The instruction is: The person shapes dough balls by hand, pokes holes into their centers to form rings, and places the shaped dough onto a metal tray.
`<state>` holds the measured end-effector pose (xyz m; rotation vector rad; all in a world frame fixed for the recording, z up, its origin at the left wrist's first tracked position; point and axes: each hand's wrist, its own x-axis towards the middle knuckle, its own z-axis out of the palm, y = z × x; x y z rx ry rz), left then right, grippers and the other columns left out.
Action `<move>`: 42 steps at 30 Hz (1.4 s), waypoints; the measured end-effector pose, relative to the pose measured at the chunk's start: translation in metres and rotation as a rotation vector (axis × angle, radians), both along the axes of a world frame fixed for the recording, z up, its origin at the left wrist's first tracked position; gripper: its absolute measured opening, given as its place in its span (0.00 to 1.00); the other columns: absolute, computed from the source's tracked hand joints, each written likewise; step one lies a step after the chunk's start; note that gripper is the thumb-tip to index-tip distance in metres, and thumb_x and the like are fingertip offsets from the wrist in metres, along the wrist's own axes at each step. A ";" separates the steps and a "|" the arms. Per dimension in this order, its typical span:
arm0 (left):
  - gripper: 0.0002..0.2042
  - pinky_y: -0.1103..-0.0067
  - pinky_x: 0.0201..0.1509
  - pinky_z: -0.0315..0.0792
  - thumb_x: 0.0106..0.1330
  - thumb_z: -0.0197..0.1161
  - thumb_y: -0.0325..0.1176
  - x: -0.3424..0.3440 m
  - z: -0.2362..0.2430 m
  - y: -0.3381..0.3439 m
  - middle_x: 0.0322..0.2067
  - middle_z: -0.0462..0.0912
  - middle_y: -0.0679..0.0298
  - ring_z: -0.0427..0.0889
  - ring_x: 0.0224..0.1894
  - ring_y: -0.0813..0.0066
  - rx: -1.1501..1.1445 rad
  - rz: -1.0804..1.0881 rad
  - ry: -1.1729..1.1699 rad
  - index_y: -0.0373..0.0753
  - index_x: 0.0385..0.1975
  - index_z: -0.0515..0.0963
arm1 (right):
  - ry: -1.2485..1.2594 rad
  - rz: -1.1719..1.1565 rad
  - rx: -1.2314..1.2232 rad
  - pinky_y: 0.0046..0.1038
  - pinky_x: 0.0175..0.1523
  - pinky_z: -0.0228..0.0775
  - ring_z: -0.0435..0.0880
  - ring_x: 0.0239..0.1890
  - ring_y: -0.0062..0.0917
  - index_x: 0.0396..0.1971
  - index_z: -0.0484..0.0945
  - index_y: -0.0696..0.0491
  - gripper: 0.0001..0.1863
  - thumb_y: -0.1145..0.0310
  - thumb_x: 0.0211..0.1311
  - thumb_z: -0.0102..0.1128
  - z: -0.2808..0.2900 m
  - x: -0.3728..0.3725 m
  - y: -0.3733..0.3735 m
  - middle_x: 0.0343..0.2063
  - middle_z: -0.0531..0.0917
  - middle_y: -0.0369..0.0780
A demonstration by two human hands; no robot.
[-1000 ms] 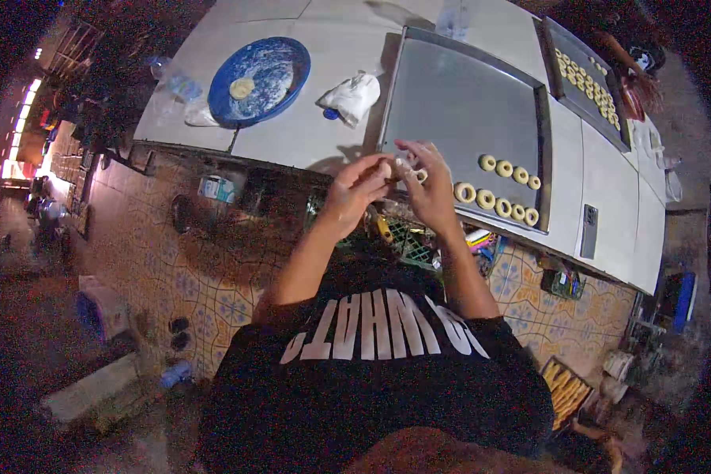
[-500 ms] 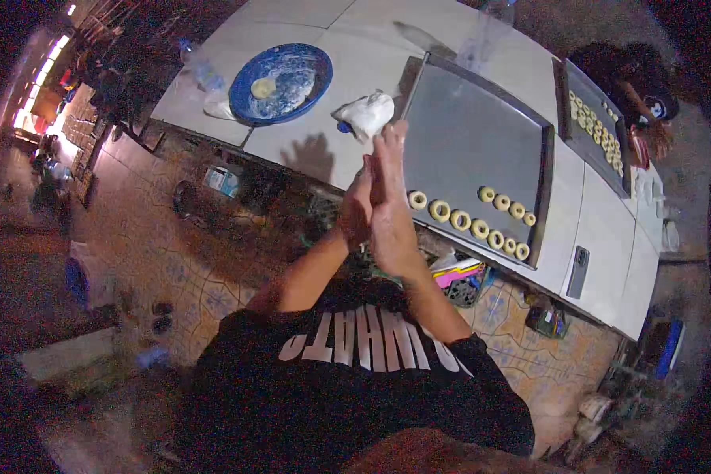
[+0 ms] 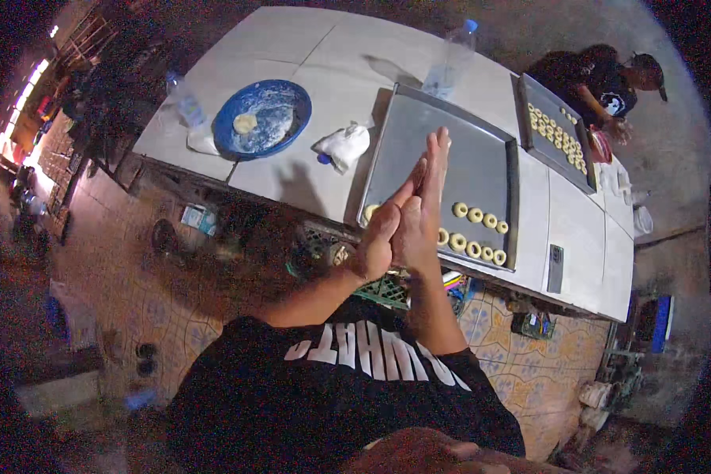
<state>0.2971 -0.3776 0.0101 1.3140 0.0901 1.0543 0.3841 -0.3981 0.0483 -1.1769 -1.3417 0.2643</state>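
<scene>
My left hand (image 3: 381, 235) and my right hand (image 3: 426, 217) are pressed palm to palm, fingers stretched out flat and pointing away from me. Pale flour or dough dust shows on the skin. Whatever lies between the palms, if anything, is hidden. Both hands are over the near left part of a grey metal tray (image 3: 419, 118). Rings of pale dough (image 3: 459, 242) sit in two short rows along its near side, and my hands cover part of the front row.
Left of the tray are a crumpled white bag (image 3: 346, 147) and a blue basin (image 3: 226, 110) holding a floury dough lump (image 3: 245, 123). A phone (image 3: 555, 268) and a clear bottle (image 3: 448, 67) stand out on the white table. Another person (image 3: 596, 79) works by a second tray (image 3: 541, 99) of rings.
My joined hands have moved right, from the tray's left edge to over the tray, with the fingers tilted more to the right. The whole view has shifted, showing more of the table's far side.
</scene>
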 end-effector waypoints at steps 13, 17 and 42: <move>0.39 0.67 0.82 0.41 0.80 0.34 0.60 -0.064 0.035 0.039 0.79 0.49 0.55 0.47 0.81 0.63 -0.549 -0.105 -0.297 0.34 0.79 0.47 | -0.234 0.091 -0.125 0.53 0.80 0.29 0.35 0.81 0.57 0.77 0.54 0.55 0.40 0.46 0.74 0.47 0.021 -0.062 0.038 0.79 0.44 0.58; 0.38 0.68 0.84 0.35 0.80 0.32 0.58 -0.072 0.028 0.068 0.79 0.49 0.52 0.46 0.81 0.61 -0.524 -0.077 -0.334 0.32 0.78 0.47 | -0.288 0.259 -0.125 0.57 0.79 0.30 0.33 0.80 0.59 0.78 0.49 0.58 0.48 0.36 0.73 0.43 0.008 -0.101 0.015 0.79 0.37 0.58; 0.36 0.64 0.83 0.33 0.82 0.33 0.56 -0.046 0.003 0.037 0.80 0.44 0.53 0.41 0.82 0.63 -0.411 -0.508 -0.192 0.35 0.79 0.47 | -0.188 -0.149 -0.276 0.55 0.80 0.33 0.38 0.81 0.54 0.78 0.53 0.55 0.48 0.33 0.72 0.42 0.003 -0.107 -0.024 0.79 0.44 0.54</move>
